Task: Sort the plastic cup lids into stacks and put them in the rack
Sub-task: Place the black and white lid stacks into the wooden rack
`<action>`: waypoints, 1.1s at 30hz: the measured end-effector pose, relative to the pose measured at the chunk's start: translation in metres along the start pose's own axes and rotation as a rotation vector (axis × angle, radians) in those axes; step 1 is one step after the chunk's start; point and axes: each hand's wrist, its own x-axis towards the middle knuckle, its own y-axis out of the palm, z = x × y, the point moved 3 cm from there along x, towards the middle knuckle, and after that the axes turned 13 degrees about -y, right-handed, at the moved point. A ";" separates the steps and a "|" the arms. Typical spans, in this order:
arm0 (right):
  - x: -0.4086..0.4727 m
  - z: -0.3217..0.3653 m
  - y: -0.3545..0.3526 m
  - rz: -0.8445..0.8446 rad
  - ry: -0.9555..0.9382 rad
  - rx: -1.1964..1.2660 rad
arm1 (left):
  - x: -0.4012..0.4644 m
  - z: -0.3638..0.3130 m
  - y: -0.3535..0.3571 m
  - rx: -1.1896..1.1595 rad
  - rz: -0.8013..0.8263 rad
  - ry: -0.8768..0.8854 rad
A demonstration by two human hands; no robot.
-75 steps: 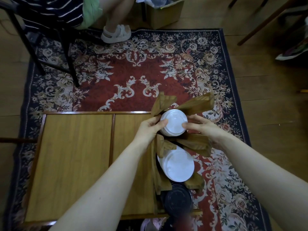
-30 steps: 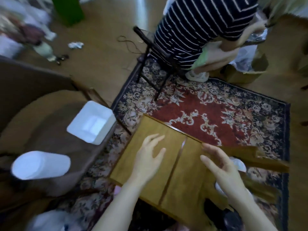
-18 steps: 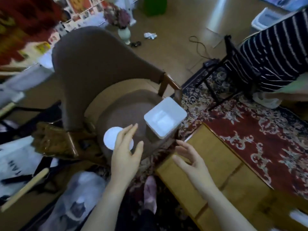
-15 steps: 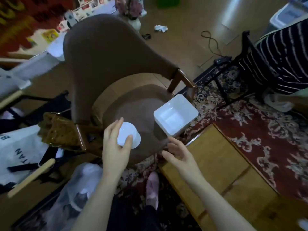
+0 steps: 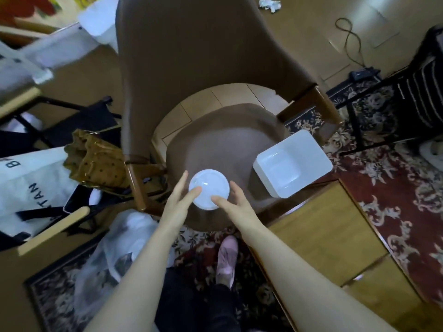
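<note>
Right hand (image 5: 236, 204) has joined left hand (image 5: 178, 203) on lids (image 5: 208, 192).

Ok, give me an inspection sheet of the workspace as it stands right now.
Surface: brown chair seat; wooden table to its right.
Job's things: white lid stack over the seat's front; rack not in view.
Clutter: white square tub on the seat's right edge; plastic bag on the floor.
Hands: left hand and right hand flank the stack, thumbs on top.
Cables: black cord on the floor.
Surroundings: patterned rug, black chair at right.
</note>
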 end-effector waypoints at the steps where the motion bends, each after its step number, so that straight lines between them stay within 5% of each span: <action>1: 0.003 -0.004 0.001 0.002 0.008 0.003 | 0.002 0.001 0.000 -0.005 0.011 -0.008; 17: -0.047 0.010 -0.029 -0.097 -0.182 0.266 | -0.049 -0.013 0.029 -0.099 0.061 0.216; 33: -0.258 -0.070 -0.252 -0.707 -0.338 0.460 | -0.172 0.073 0.291 0.109 0.540 0.226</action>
